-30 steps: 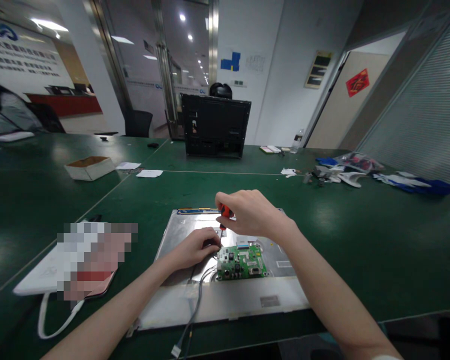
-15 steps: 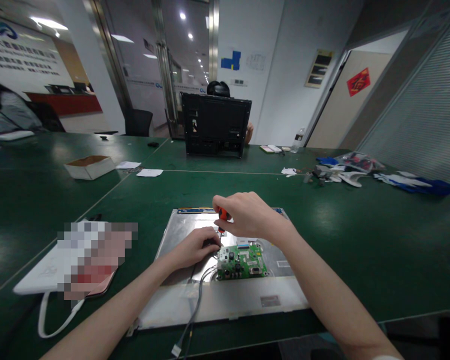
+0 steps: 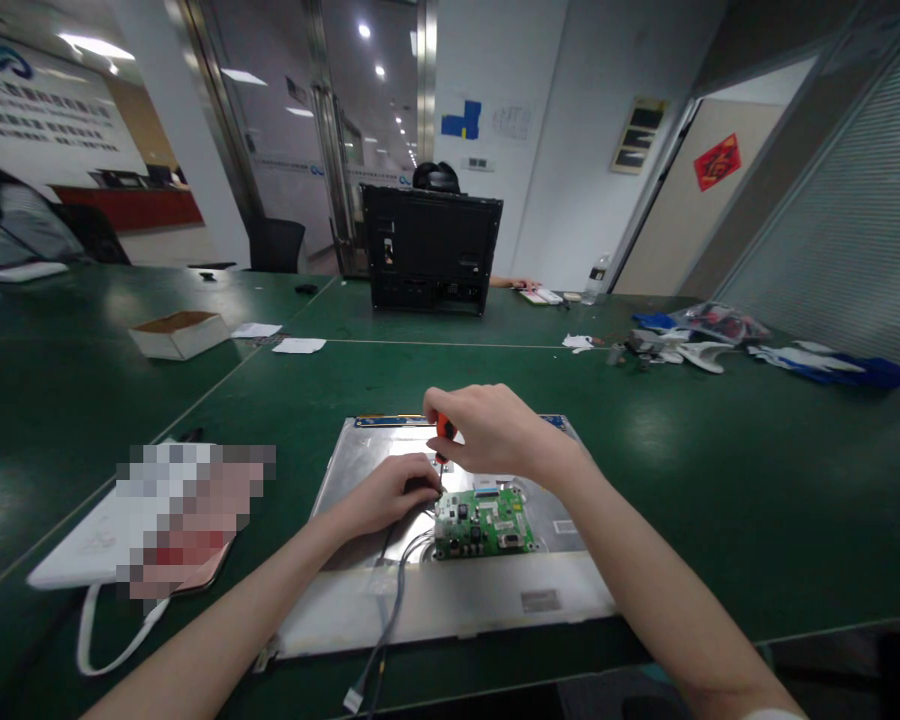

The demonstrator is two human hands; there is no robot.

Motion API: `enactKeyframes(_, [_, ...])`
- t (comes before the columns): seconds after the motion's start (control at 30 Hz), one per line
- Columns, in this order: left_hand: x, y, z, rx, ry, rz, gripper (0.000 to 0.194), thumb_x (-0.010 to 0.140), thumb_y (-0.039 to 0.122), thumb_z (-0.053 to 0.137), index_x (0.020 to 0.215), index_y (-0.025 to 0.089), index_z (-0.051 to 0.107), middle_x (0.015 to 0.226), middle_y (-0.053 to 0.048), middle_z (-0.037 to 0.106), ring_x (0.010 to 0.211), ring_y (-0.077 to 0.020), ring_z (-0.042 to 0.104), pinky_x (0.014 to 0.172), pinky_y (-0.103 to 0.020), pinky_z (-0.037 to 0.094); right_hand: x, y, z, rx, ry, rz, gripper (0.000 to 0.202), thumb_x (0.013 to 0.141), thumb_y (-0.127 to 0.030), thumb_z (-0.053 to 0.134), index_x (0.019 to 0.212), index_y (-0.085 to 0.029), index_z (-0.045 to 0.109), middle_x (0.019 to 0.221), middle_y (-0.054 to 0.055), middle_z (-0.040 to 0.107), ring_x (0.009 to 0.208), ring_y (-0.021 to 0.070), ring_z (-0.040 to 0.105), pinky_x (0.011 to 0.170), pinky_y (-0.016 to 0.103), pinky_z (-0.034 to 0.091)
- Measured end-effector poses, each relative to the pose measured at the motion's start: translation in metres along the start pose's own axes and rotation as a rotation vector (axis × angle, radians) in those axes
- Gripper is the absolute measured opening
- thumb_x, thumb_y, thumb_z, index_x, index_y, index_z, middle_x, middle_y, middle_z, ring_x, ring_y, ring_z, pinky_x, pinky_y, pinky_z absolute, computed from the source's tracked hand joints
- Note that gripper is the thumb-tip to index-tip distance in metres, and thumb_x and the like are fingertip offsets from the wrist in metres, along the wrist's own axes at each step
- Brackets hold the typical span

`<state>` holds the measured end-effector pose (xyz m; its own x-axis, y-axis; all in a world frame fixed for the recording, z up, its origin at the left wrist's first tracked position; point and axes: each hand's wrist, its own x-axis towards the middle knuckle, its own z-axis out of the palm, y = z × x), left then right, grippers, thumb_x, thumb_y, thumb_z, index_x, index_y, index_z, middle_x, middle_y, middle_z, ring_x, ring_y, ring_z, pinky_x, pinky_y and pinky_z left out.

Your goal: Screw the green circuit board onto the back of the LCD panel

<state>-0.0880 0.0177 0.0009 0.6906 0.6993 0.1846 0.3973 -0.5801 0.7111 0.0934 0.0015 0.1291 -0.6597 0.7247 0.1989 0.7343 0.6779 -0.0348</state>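
Note:
A silver display panel (image 3: 495, 590) lies flat in front of me with a green circuit board (image 3: 487, 530) on it. My right hand (image 3: 487, 430) is closed around the orange and black handle of a screwdriver (image 3: 444, 428), held upright with its shaft pointing down at the board's upper left corner. Beside that corner, my left hand (image 3: 401, 492) has its fingers pinched close to the screwdriver tip; what they hold, if anything, is hidden. Grey cables (image 3: 399, 590) run from the board's left side over the panel's near edge to a white connector (image 3: 353, 699).
To the left lie a white device (image 3: 82, 550) with a white cable and a partly blurred pink phone. An open box (image 3: 180, 335) stands farther back. Across the green table, a person sits behind a black monitor (image 3: 433, 250). Bags and scraps (image 3: 682, 345) lie at right.
Both my hands stay nearly in place, the screwdriver still upright at the board's corner. Across the table, the other person's hand has moved from the monitor's edge down to the items beside it.

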Motion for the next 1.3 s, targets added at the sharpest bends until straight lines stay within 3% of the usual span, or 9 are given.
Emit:
enactKeyframes(0.37, [0.000,0.004,-0.001,-0.004,-0.005,-0.010,0.008,0.083,0.018,0.058,0.084,0.017,0.066,0.083,-0.004,0.065,0.082,-0.0167,0.058,0.074,-0.027,0.045,0.005,0.004,0.005,-0.104,0.034,0.011,0.026,0.084,-0.046,0.055,0.097,-0.023,0.054,0.078,0.002,0.066,0.062,0.0130,0.051,0.052,0.028,0.016])
enactKeyframes(0.9, [0.000,0.003,-0.001,0.018,-0.011,-0.010,0.008,0.083,0.019,0.058,0.085,0.016,0.066,0.084,-0.003,0.065,0.083,-0.0170,0.058,0.075,-0.027,0.044,0.004,0.004,0.004,-0.150,0.052,0.009,0.030,0.082,-0.051,0.055,0.093,-0.023,0.057,0.072,0.002,0.064,0.060,0.0138,0.051,0.052,0.028,0.015])
enactKeyframes(1.3, [-0.001,0.002,-0.001,0.020,0.012,0.002,0.009,0.083,0.018,0.059,0.088,0.017,0.066,0.086,-0.003,0.065,0.082,-0.0164,0.058,0.077,-0.028,0.044,0.001,0.012,-0.006,-0.137,0.123,0.048,0.029,0.083,-0.051,0.054,0.087,-0.023,0.056,0.065,-0.001,0.058,0.055,0.0110,0.042,0.051,0.026,0.017])
